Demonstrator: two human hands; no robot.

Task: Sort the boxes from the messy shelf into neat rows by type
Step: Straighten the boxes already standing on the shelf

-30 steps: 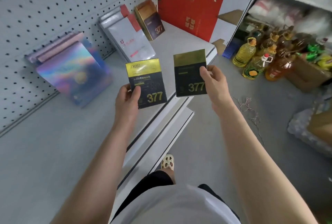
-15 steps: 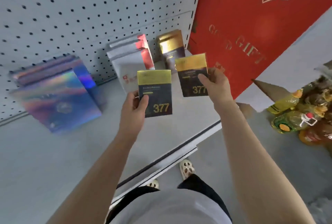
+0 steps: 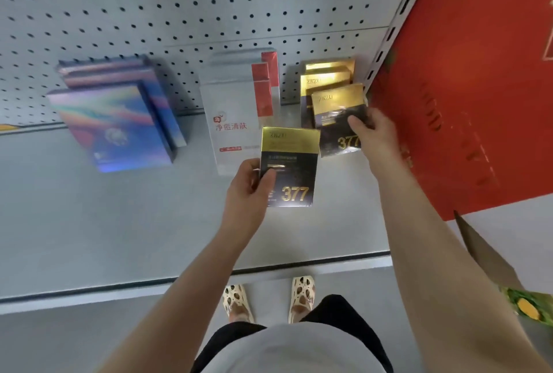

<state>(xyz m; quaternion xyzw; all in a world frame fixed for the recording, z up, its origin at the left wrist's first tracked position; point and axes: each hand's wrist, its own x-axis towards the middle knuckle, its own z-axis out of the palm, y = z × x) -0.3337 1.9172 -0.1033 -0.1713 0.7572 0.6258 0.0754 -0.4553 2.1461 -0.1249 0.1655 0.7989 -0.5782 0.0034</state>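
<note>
Now left hand (image 3: 248,190) grips glossy black-gold box (image 3: 288,167); right hand (image 3: 375,133) holds matching flat box (image 3: 339,121) against row.

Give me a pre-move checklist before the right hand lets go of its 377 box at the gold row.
1. Right hand grips its 377 box: ok.
2. That box faces the same way as the gold row: ok.
3. Box bottom resting on the shelf: cannot tell.
4. Box sits straight in the row: not ok, slightly tilted.
5. Left hand holds the second 377 box securely: ok.
6. White boxes clear of the drop spot: ok.
</note>
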